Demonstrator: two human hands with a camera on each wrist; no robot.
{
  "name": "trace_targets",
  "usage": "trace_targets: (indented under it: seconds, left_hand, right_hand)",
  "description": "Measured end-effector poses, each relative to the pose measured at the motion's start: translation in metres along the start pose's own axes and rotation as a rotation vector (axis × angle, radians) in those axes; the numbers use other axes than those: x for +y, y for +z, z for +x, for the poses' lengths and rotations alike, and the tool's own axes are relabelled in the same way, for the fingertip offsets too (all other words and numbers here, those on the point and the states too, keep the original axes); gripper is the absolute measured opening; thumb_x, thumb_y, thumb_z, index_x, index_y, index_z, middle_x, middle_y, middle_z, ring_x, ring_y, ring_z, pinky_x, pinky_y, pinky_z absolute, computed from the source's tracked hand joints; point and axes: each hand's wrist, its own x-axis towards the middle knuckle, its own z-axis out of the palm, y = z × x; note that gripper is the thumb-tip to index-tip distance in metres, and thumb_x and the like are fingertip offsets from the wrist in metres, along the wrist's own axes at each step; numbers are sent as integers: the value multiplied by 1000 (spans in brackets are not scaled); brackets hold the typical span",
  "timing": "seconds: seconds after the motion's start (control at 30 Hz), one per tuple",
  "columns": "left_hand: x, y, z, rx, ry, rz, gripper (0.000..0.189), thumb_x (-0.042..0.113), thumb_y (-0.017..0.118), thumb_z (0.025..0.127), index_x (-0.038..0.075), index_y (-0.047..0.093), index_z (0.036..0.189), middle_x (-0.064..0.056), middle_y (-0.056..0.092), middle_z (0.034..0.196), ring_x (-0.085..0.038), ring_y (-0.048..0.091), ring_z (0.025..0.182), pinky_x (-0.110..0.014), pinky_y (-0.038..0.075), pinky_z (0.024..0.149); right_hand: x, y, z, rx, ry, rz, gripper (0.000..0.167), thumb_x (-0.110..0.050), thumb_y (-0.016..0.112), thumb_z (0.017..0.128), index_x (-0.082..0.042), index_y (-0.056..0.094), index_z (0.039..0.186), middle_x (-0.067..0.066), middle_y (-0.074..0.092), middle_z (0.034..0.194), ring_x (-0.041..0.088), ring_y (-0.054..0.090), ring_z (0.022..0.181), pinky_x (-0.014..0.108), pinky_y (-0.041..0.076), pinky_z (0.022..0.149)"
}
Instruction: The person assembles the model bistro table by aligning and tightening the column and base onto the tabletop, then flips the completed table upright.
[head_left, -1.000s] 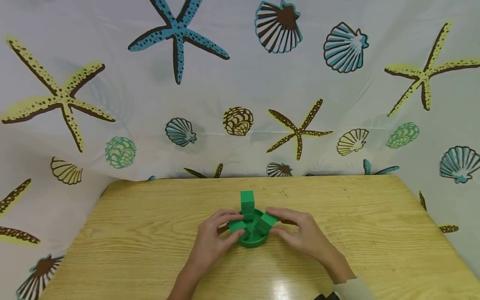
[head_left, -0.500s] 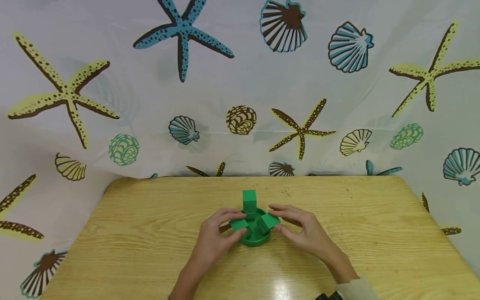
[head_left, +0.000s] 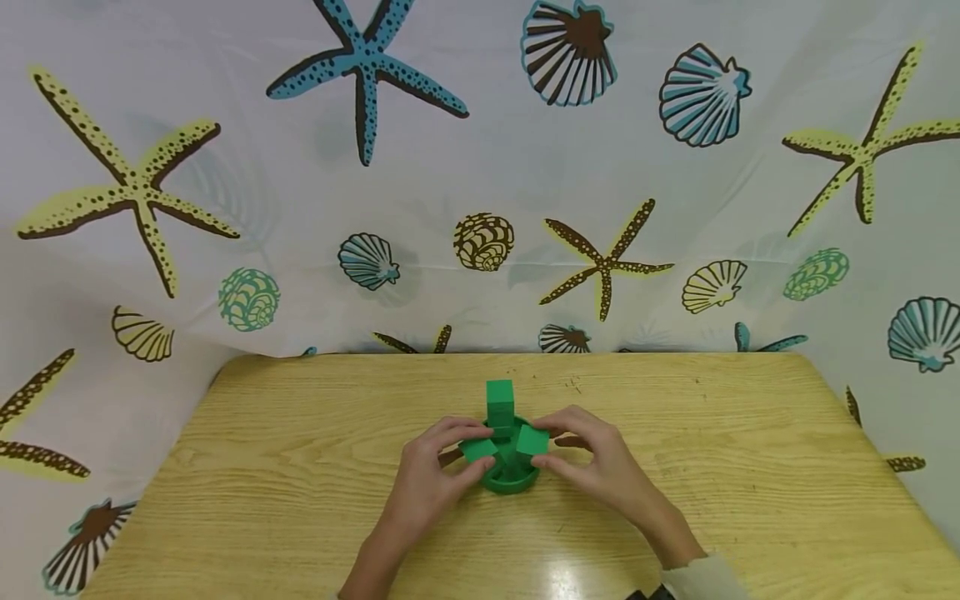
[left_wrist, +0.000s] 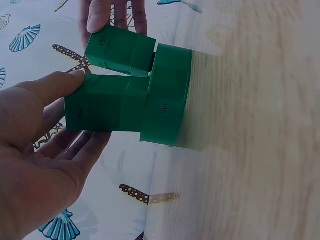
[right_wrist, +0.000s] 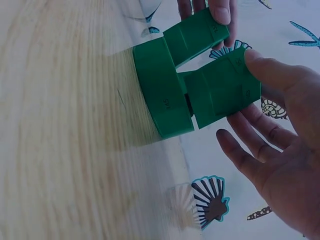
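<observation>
A round green base with a raised rim rests on the table in front of me. My left hand pinches the green block at its left side between thumb and fingers. On the other side, my right hand grips a second green block by its top. That right block leans slightly, and a narrow gap shows between its lower edge and the base's wall. The left block stands square against the base in the left wrist view. At the back rises a third green block, untouched.
The wooden table extends around the base to both sides. A white cloth printed with starfish and shells hangs behind the table and along its sides.
My right hand has moved a little to the left, and the block in it has turned and tipped more upright over the base. The left hand keeps its hold on the left block.
</observation>
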Motion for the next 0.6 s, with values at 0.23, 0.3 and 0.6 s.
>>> trace_targets:
  seconds: [0.23, 0.3, 0.6]
  left_hand:
    - [0, -1, 1, -3, 9, -19, 26, 7, 83, 87, 11, 79, 113, -2, 68, 119, -25, 66, 115, -39, 59, 91]
    - [-1, -1, 1, -3, 10, -20, 26, 7, 83, 87, 12, 79, 113, -2, 68, 119, -25, 66, 115, -39, 59, 91]
    - [-4, 0, 1, 1, -4, 1, 27, 6, 84, 86, 14, 79, 112, -1, 68, 119, -26, 66, 115, -36, 59, 90]
  right_hand:
    - [-1, 6, 4, -15, 4, -77, 41, -16, 78, 94, -10, 69, 133, 1, 63, 109, 20, 65, 97, 45, 62, 77]
    - [-1, 6, 4, -19, 10, -93, 41, -17, 78, 94, -12, 70, 134, 0, 62, 108, 19, 65, 96, 45, 61, 76]
    - [-4, 3, 8, -85, 41, -138, 44, -19, 73, 97, -9, 65, 139, 0, 62, 115, 17, 66, 95, 36, 61, 79]
